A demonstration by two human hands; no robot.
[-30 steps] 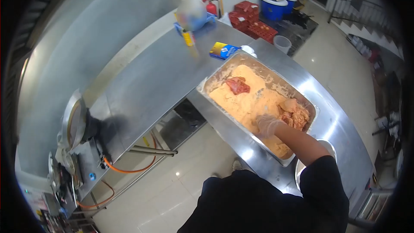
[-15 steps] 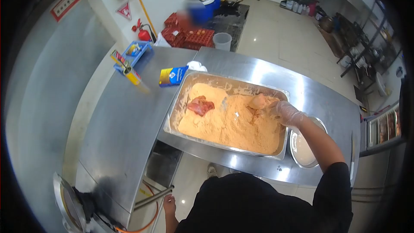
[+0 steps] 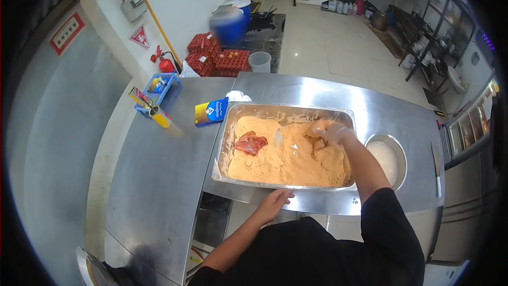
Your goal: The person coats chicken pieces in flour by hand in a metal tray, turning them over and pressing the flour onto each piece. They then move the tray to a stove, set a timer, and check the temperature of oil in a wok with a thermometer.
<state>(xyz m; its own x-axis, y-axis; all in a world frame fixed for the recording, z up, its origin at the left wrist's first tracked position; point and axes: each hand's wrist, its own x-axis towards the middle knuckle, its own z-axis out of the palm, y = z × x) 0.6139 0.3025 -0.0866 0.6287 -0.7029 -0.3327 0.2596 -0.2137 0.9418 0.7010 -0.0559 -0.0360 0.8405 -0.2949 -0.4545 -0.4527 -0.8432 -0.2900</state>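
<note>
A metal tray (image 3: 216, 173) of orange-tan breading (image 3: 264, 168) lies on the steel table. A red raw piece of meat (image 3: 251, 143) rests in its left part. My right hand (image 3: 333, 132), in a clear glove, is in the tray's right part, its fingers closed on a coated piece of meat (image 3: 317, 126), partly hidden by the hand. My bare left hand (image 3: 275, 203) is by the table's front edge just below the tray, fingers apart and slightly bent, holding nothing. A metal bowl of whitish liquid (image 3: 386, 161) stands right of the tray.
A blue-yellow box (image 3: 210, 113) stands left of the tray, with a blue basket (image 3: 168, 87) and a yellow can (image 3: 160, 117) farther left. A knife (image 3: 437, 172) lies at the right edge. Red egg trays (image 3: 232, 62) and a bucket (image 3: 260, 62) are behind the table.
My left hand has come up from below the table to its front edge by the tray. My right hand has moved onto the coated piece. The camera view has shifted.
</note>
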